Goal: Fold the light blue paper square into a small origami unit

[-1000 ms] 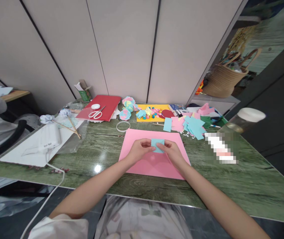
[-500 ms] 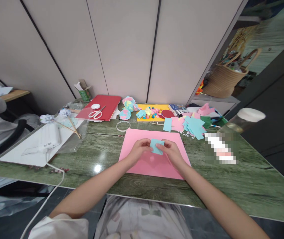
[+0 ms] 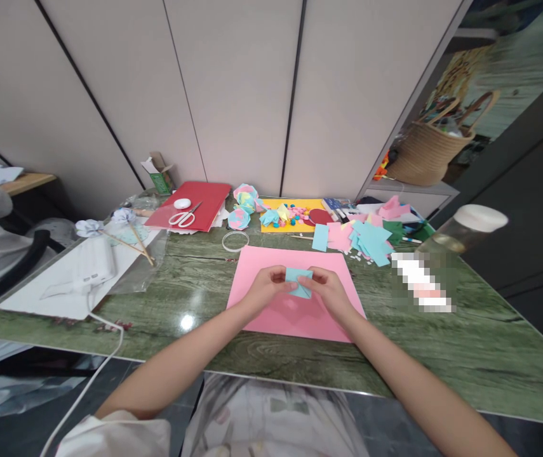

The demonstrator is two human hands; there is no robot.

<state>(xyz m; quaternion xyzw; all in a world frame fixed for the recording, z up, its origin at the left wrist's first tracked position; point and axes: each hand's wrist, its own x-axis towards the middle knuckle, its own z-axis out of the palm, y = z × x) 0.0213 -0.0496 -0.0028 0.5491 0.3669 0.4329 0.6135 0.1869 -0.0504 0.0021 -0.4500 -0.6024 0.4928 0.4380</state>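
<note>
We pinch the folded blue paper [image 3: 294, 275] between our left hand [image 3: 270, 284] and right hand [image 3: 329, 285] — probably to keep its edges steady. Under them lies the pink sheet [image 3: 281, 320], perhaps protecting the tabletop [image 3: 176, 279]; blue pieces [image 3: 371, 242] sit beyond the right hand.

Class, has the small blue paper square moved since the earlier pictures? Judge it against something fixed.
Yes, slightly: against the unmoved pink sheet, the blue paper square has shifted to the left and towards the sheet's near edge.
</note>
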